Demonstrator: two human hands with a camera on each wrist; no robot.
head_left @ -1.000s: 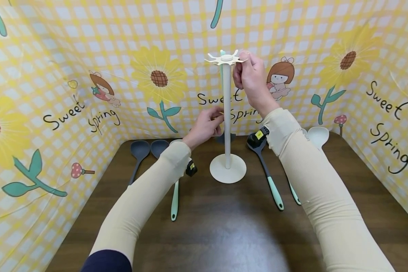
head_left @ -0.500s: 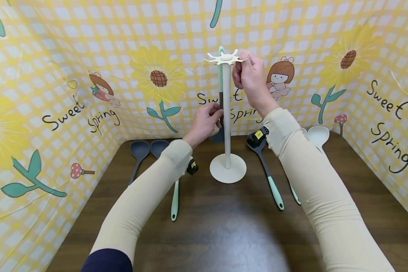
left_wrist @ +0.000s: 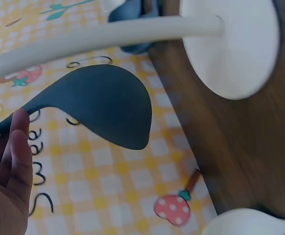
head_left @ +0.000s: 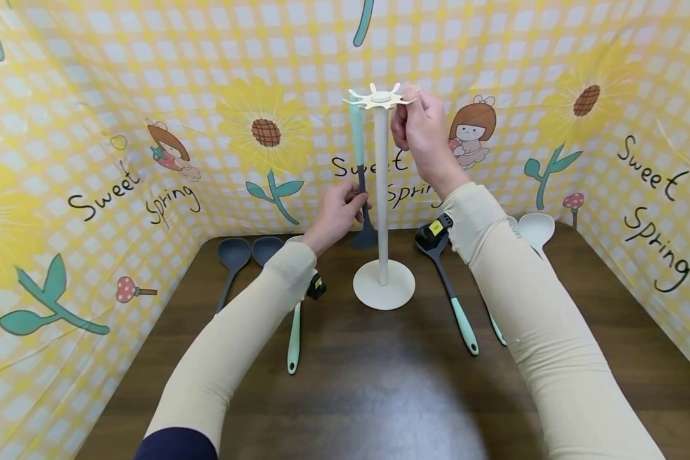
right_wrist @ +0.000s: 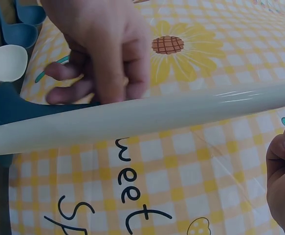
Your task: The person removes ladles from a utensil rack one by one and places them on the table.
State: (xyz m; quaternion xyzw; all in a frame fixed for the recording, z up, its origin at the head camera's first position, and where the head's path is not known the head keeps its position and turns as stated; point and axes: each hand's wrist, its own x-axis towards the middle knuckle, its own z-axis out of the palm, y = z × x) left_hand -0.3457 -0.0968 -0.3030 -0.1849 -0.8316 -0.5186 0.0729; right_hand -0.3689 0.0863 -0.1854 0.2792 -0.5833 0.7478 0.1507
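A cream utensil rack stands upright, with a round base (head_left: 384, 295), a pole (head_left: 383, 191) and a ring of hooks (head_left: 379, 97) on top. My left hand (head_left: 338, 214) pinches the dark shaft of a spatula (head_left: 358, 131) just left of the pole. The spatula hangs head down, and the tip of its mint handle is at the hooks on the left; whether it is hooked there I cannot tell. Its flared dark blade (left_wrist: 100, 105) fills the middle of the left wrist view. Up at the ring's right side, my right hand (head_left: 424, 131) grips the edge with curled fingers.
Two dark ladles (head_left: 234, 252) lie at the table's left; beside them is a mint-handled utensil (head_left: 294, 348), partly under my left sleeve. On the right lie a dark utensil with a mint handle (head_left: 466, 326) and a white-headed one (head_left: 536, 229). Checked cloth (head_left: 299, 51) backs the table.
My left hand has brought the spatula up and then left, out from behind the pole. Its handle end has dropped from above the ring to hook height. The right hand stays in place.
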